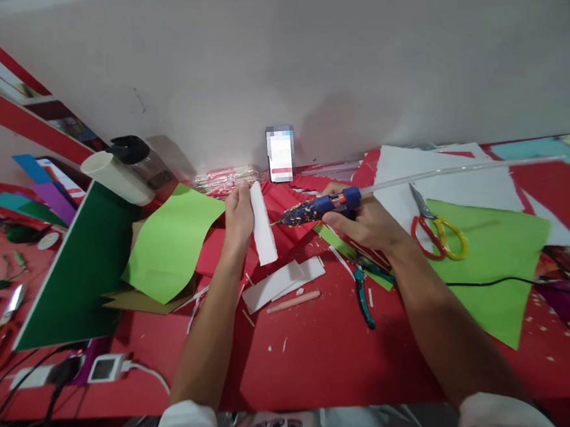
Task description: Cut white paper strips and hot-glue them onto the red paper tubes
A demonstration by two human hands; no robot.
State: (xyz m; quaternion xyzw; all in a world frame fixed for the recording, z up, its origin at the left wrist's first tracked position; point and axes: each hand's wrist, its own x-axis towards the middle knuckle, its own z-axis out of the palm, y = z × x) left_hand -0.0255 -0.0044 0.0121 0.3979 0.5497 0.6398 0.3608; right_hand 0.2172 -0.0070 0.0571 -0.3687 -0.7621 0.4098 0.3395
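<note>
My left hand (pixel 239 211) grips a white strip (pixel 264 225) near its upper left edge, holding it upright above the red table. In my right hand (pixel 364 224) is a blue hot glue gun (pixel 321 208), spattered with dried glue. Its nozzle points left and sits close to the strip's right edge; whether it touches I cannot tell. A long clear glue stick (pixel 458 170) runs out of the gun's back to the right. Below the strip lie white paper pieces (pixel 283 284) and a pinkish stick (pixel 294 301). Green-handled pliers (pixel 363 296) rest under my right wrist.
Red-and-yellow scissors (pixel 437 232) lie on green and white sheets at right. A phone (pixel 281 154) leans against the wall. At left stand a dark green board (pixel 81 270), a curved lime sheet (pixel 177 244), a bottle and a cup. Power strips and cords (pixel 105 368) occupy both sides.
</note>
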